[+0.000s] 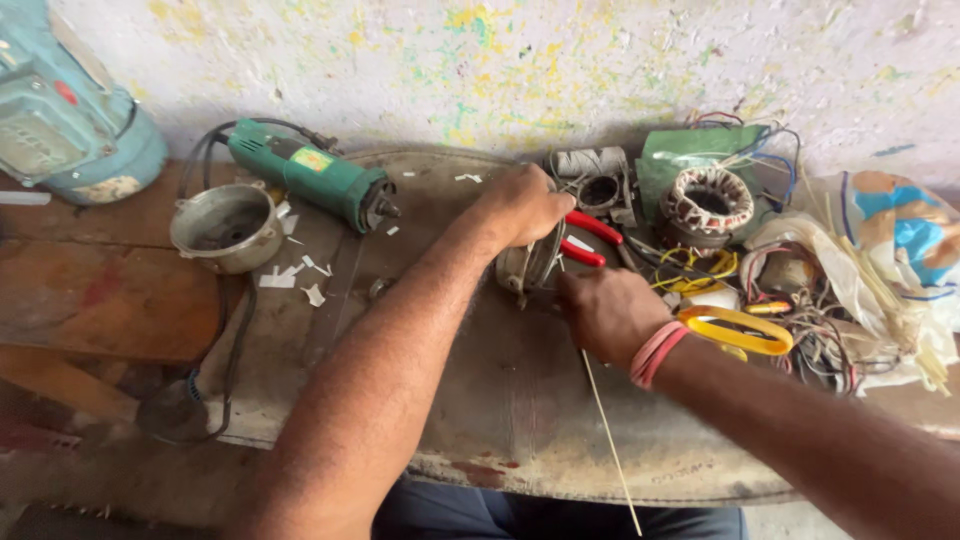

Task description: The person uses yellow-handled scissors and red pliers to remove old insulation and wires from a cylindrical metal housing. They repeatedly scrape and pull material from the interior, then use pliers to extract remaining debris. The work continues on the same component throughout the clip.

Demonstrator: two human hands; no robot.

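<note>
His left hand (522, 205) clamps over a round metal motor housing (528, 266), mostly hiding it, while the right hand (607, 312) curls shut around something unseen.

A green angle grinder (310, 175) with black cable lies at upper left of the worn metal-topped bench (500, 400). Just beside it sits a grey round metal housing (225, 228), with white paper scraps (295, 275) near. A teal machine casing (70, 110) stands at far left. A copper-wound stator (708, 205), yellow-handled scissors (740, 332) and tangled wires (820, 320) lie at right.
</note>
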